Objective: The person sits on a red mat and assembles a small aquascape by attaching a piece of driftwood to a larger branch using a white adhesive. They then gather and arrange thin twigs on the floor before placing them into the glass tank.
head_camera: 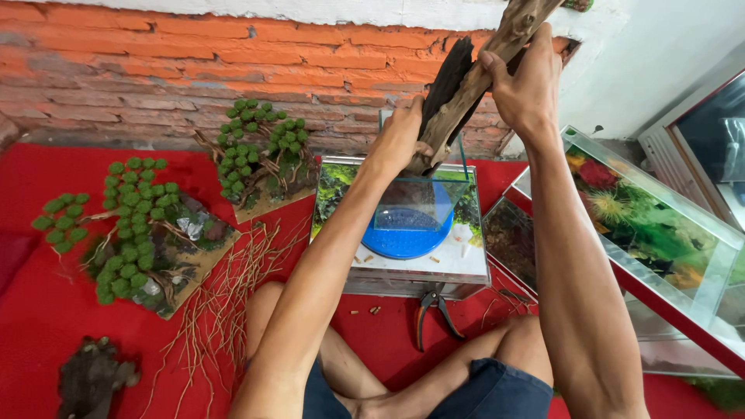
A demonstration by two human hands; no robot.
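The piece of driftwood [475, 77] is held up in the air in both hands, its long axis slanting from lower left to upper right, with the upper end running out of the top of the view. The left hand [400, 140] is clenched around the lower end, and the right hand [528, 85] grasps it higher up, so the wood spans from one grip to the other and continues above the right one. Directly below the lower grip stands a small glass tank [419, 194] on a blue round dish [407, 237], which rests on top of a larger glass box [411, 268]. Nearer the person than the grips, pliers [434, 310] lie on the red cloth [46, 310]. Left of the grips are two small model trees [132, 225] with green ball foliage and scattered thin roots [225, 302]. Beyond is a brick wall [155, 70]; right of the grips, a long aquarium [660, 225].
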